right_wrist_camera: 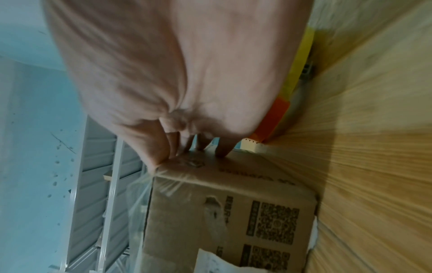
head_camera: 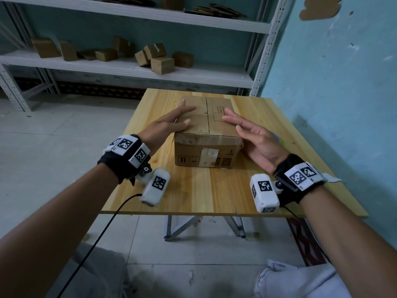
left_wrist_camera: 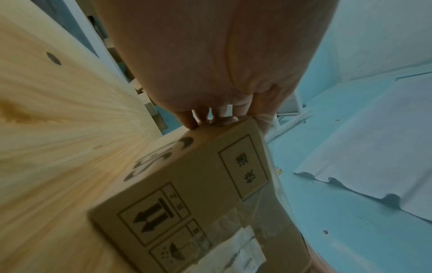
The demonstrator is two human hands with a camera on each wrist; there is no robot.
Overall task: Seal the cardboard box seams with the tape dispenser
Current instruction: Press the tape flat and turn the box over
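A brown cardboard box (head_camera: 189, 150) lies on the wooden table (head_camera: 193, 190), its two top flaps folded down and meeting at a centre seam (head_camera: 207, 117). My left hand (head_camera: 184, 114) rests flat on the left flap with its fingers spread. On the right flap my right hand (head_camera: 232, 121) lies with straight fingers. Both wrist views show the fingers (left_wrist_camera: 189, 120) (right_wrist_camera: 224, 147) touching the box's top edge (left_wrist_camera: 198, 184) (right_wrist_camera: 233, 212). A yellow and orange tape dispenser (right_wrist_camera: 273, 118) sits on the table behind my right hand, mostly hidden; only a yellow sliver (head_camera: 283, 143) shows in the head view.
A metal shelf (head_camera: 193, 76) behind the table holds several small cardboard boxes (head_camera: 162, 64). A blue wall (head_camera: 333, 82) runs close along the table's right side. A black cable (head_camera: 103, 229) hangs off the near left edge. Old clear tape and a white label (head_camera: 209, 157) cover the box front.
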